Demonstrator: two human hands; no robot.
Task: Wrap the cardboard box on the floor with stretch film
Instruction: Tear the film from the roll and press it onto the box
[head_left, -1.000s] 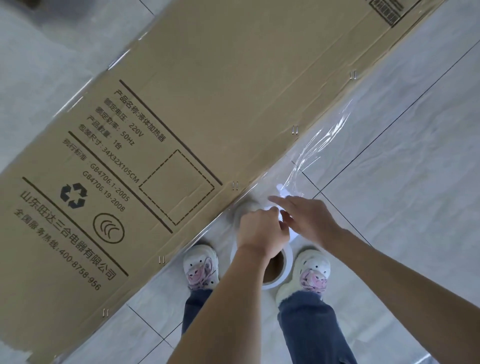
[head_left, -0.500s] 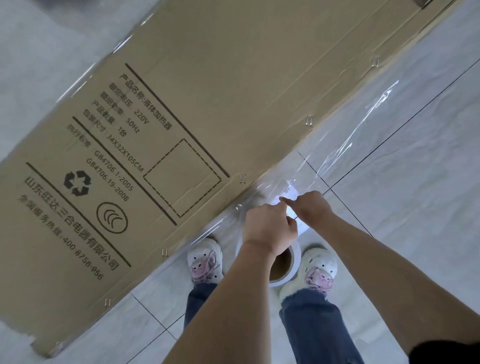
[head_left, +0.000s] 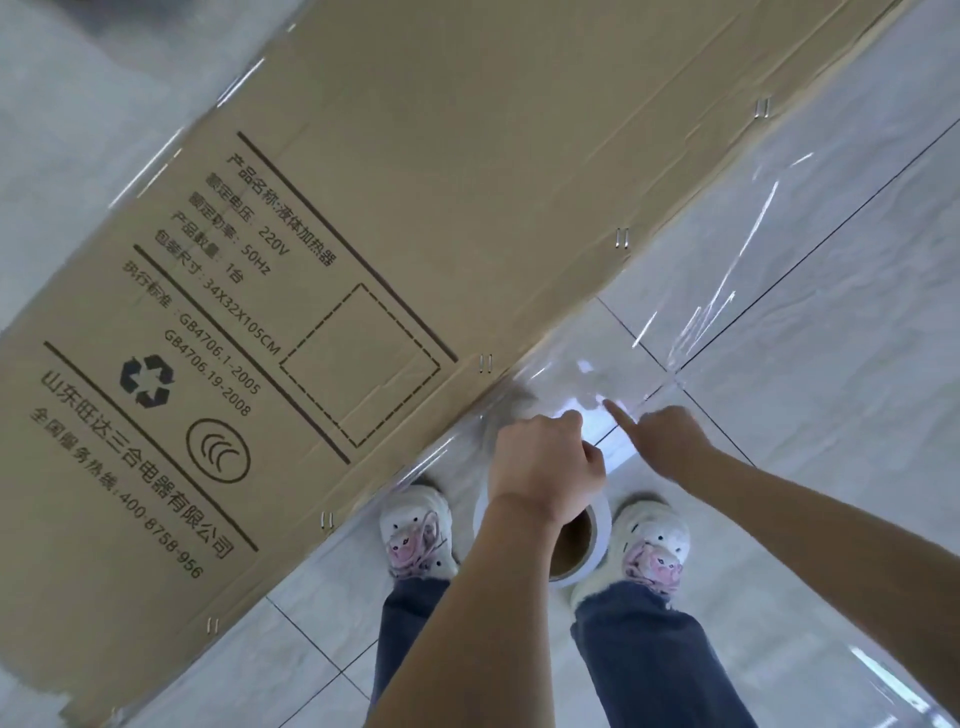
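One long brown cardboard box (head_left: 415, 218) flat on pale floor tiles (head_left: 831, 415), clear stretch film (head_left: 717, 306) trailing beside. One white film roll (head_left: 597, 525) clutched by left hand (head_left: 545, 462) — right hand (head_left: 670, 436) pinching film, forefinger out. Two white shoes (head_left: 415, 530) below.

L hand (head_left: 545, 465) fisted, R hand (head_left: 670, 436) w/ index finger extended

The cardboard box (head_left: 415, 234) lies left of both shoes (head_left: 415, 530); the film roll (head_left: 587, 540) stands between them.
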